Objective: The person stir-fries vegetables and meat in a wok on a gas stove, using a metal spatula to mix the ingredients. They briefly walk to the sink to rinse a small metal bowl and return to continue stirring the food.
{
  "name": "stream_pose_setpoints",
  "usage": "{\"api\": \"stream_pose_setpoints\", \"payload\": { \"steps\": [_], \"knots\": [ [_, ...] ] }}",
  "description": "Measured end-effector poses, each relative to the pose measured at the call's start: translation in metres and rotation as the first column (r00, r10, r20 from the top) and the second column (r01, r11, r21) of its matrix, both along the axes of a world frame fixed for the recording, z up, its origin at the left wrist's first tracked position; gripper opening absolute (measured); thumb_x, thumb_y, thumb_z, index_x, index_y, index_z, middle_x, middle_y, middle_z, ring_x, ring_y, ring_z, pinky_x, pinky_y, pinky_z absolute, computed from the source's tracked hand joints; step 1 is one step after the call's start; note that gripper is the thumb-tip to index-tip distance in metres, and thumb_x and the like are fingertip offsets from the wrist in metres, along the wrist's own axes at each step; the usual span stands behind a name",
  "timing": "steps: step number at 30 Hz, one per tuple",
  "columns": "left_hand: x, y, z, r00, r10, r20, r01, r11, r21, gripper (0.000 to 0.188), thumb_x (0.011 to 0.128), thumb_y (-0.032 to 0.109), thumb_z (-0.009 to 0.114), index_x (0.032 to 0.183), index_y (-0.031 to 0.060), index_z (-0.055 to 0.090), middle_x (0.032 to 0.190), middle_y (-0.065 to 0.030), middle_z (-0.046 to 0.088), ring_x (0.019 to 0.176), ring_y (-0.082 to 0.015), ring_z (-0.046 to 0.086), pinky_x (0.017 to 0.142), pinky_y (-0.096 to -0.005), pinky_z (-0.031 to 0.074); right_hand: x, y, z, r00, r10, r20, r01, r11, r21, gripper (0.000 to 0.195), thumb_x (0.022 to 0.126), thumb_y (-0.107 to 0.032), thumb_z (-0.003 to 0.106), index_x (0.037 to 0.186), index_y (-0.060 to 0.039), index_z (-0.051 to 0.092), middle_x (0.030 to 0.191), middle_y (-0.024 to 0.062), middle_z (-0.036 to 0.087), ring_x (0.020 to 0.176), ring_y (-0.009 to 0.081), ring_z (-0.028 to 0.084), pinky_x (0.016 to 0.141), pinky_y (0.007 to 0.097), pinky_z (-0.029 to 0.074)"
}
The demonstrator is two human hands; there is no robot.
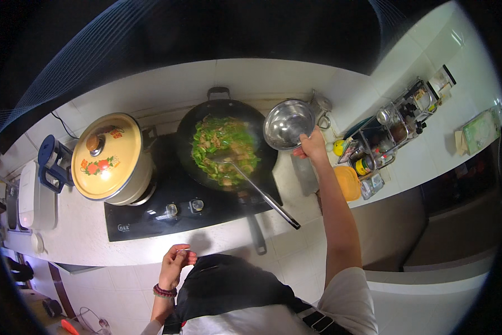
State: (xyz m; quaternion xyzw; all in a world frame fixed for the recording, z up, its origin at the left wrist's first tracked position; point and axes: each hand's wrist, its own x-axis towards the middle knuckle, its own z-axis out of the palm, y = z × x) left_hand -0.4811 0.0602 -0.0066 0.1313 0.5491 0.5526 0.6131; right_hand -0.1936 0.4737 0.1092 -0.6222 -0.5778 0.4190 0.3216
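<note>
My right hand [310,144] grips the near rim of a stainless steel bowl [289,124], right of the wok; no food shows inside it. The black wok [187,125] sits on the stove and holds chopped green vegetables with pieces that look like meat [221,150]. A metal spatula [261,190] rests in the food, its handle leaning over the wok's near right rim, untouched. The wok's own long handle [256,234] points towards me. My left hand [177,259], a beaded bracelet on its wrist, hangs before the counter edge with fingers loosely curled and nothing visible in them.
A cream enamel pot with a flowered lid [108,157] stands on the left of the black glass stove [150,222]. Farther left are a blue-lidded pitcher [56,165] and a white appliance [33,197]. An orange plastic basket [346,183] and a seasoning rack [385,138] stand at right.
</note>
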Motion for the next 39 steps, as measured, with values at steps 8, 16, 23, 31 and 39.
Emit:
{"api": "stream_pose_setpoints", "payload": {
  "steps": [8,16,23,31,39],
  "knots": [
    [0.08,0.001,0.0,0.999,0.039,0.013,-0.039,0.999,0.037,0.022,0.099,0.01,0.045,0.116,-0.0004,0.054,0.095,-0.0157,0.067,0.082,-0.0217,0.066,0.078,-0.034,0.056,0.023,-0.016,0.015,0.976,0.217,0.018,-0.215,0.973,-0.083,0.044,0.088,-0.007,0.046,0.128,0.0035,0.031,0.1,0.0255,0.063,0.053,0.0253,0.068,0.037,0.0291,0.049],
    [0.113,-0.011,0.006,0.99,0.138,-0.031,-0.136,0.989,0.054,0.021,0.098,0.01,0.046,0.114,-0.0015,0.055,0.094,-0.0163,0.066,0.081,-0.0229,0.067,0.079,-0.0352,0.056,0.045,0.0,-0.002,0.983,0.184,0.007,-0.184,0.983,-0.008,0.04,0.089,-0.007,0.047,0.125,0.0038,0.035,0.097,0.0234,0.063,0.053,0.0236,0.067,0.036,0.0288,0.048],
    [0.128,-0.007,0.008,0.985,0.154,-0.077,-0.151,0.987,0.047,0.022,0.098,0.013,0.048,0.114,-0.0016,0.054,0.093,-0.0157,0.066,0.082,-0.0233,0.067,0.079,-0.036,0.056,0.095,0.049,-0.059,0.865,-0.005,-0.502,-0.205,0.909,-0.363,0.019,0.092,-0.013,0.048,0.1,0.0013,0.057,0.079,0.0156,0.066,0.057,0.0151,0.061,0.047,0.0304,0.048],
    [0.14,-0.013,0.0,0.972,0.208,-0.114,-0.212,0.977,-0.028,0.023,0.098,0.015,0.05,0.114,-0.0002,0.055,0.092,-0.0153,0.066,0.082,-0.0244,0.067,0.078,-0.038,0.057,0.145,0.086,-0.156,0.785,-0.254,-0.565,0.009,0.917,-0.399,0.025,0.096,-0.018,0.046,0.099,0.0046,0.056,0.082,0.0164,0.066,0.063,0.0188,0.064,0.051,0.0314,0.05],
    [0.158,-0.011,0.019,0.962,0.231,-0.144,-0.246,0.964,-0.098,0.023,0.098,0.016,0.049,0.114,0.0004,0.055,0.094,-0.0154,0.066,0.085,-0.0245,0.067,0.079,-0.0377,0.056,0.16,0.136,-0.246,0.693,-0.492,-0.527,0.176,0.824,-0.539,0.025,0.1,-0.02,0.043,0.102,0.0028,0.051,0.087,0.0169,0.066,0.071,0.022,0.066,0.057,0.0319,0.052]
  ]
}}
